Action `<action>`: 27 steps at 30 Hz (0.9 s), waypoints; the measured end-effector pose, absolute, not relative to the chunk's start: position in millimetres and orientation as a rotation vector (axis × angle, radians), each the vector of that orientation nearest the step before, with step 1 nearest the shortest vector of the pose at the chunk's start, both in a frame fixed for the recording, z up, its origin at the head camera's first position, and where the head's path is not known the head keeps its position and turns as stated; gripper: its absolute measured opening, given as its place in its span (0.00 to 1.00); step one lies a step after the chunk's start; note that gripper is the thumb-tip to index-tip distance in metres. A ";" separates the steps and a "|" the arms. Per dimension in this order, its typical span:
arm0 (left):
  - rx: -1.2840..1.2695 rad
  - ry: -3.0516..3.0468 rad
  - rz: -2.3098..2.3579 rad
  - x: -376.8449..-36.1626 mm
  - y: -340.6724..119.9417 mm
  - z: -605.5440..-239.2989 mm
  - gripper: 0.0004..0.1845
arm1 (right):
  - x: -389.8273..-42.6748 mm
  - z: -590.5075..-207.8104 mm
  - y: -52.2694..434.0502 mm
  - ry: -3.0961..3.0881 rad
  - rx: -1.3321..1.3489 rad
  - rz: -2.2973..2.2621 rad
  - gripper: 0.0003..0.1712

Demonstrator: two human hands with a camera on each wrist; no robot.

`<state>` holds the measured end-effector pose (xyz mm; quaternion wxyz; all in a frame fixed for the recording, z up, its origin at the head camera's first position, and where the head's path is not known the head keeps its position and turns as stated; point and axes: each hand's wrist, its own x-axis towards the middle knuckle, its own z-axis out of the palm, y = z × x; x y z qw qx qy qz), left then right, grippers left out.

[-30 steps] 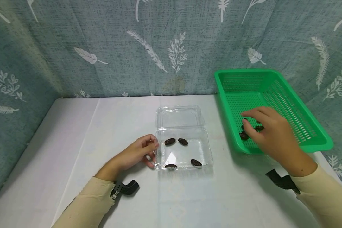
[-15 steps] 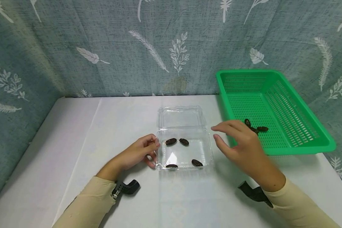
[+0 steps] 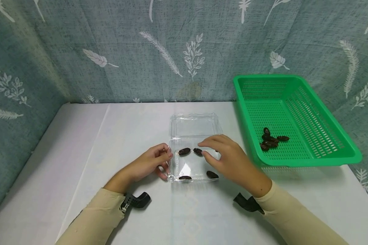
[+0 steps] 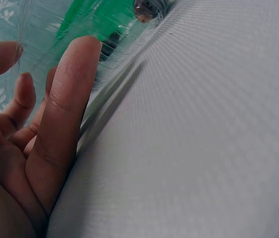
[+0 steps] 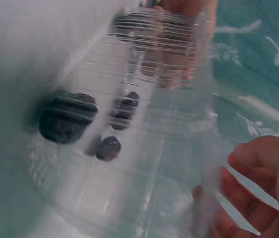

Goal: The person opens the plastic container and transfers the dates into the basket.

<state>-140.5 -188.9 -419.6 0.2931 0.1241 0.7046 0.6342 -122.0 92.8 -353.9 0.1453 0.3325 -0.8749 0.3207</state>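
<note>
2 hands (image 3: pixel 150 164), 1 box (image 3: pixel 199 166), 1 basket (image 3: pixel 270 110)

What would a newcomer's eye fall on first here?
Probably the bright green basket at right, with several dates clustered toward its near left corner. Next, the open clear clamshell container at centre holding scattered dates, the left hand at its left edge and the right hand overlapping its right side in view.

long beige sleeves (image 3: pixel 93 216), black wrist mounts (image 3: pixel 140 201) — curved
</note>
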 end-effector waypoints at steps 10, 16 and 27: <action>0.330 1.866 1.692 -142.2 -188.4 -420.2 0.15 | -141.0 -366.2 65.6 -2.707 1.050 0.806 0.12; 0.334 1.864 1.693 -142.4 -188.4 -419.6 0.15 | -149.7 -374.3 52.8 -2.795 1.153 0.679 0.13; 0.325 1.856 1.698 -141.7 -188.4 -418.9 0.14 | -153.3 -382.2 47.1 -2.872 1.169 0.567 0.15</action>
